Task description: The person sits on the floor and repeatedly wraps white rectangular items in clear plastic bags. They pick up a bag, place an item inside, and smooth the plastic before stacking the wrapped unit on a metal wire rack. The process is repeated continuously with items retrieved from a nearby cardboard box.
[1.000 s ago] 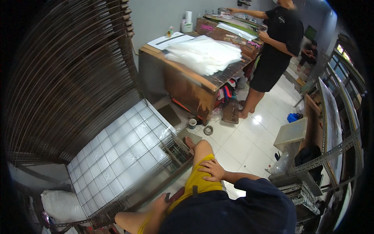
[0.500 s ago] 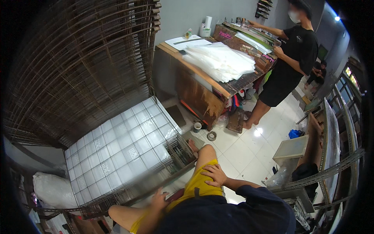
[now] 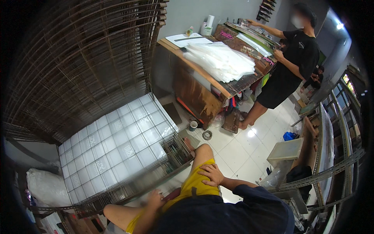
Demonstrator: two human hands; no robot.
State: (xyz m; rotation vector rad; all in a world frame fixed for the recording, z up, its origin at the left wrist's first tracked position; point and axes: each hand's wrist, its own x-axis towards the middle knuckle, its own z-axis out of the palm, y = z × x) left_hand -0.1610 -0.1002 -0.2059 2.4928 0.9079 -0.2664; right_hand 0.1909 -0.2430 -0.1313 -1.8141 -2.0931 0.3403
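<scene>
Workshop floor of pale tiles (image 3: 237,150), dim at the edges, with a tall dark wire rack (image 3: 82,58) filling the upper left.

Change since a second ago: the view has swung up and right. The wooden bench (image 3: 202,87) and the standing co-worker (image 3: 288,66) now sit closer to centre. Both of the seated person's hands lie as they did, so the shift reads as a head turn, not a step of work.

Right hand (image 3: 210,174): flat and open, fingers spread, resting on the yellow shorts (image 3: 194,187) at the thigh. Holds nothing.

Left hand (image 3: 155,199): blurred, at the near edge of the wire tray (image 3: 117,150); cannot tell whether it grips the rim or merely touches it.

The wire tray lies just left of the knees, carrying a sheet of clear square packets in a grid, each with a faint pale mark.

Packages elsewhere:
- stack of clear plastic sheets (image 3: 220,60) heaped on the bench
- white paper sheets (image 3: 187,39) at the bench's far end, with a white roll (image 3: 209,21) upright behind them
- white sack (image 3: 46,185) on the floor, lower left
- blue crumpled bag (image 3: 290,135) on the floor, right
- pink strip labels (image 3: 228,34) on a dark case at the back of the bench
</scene>
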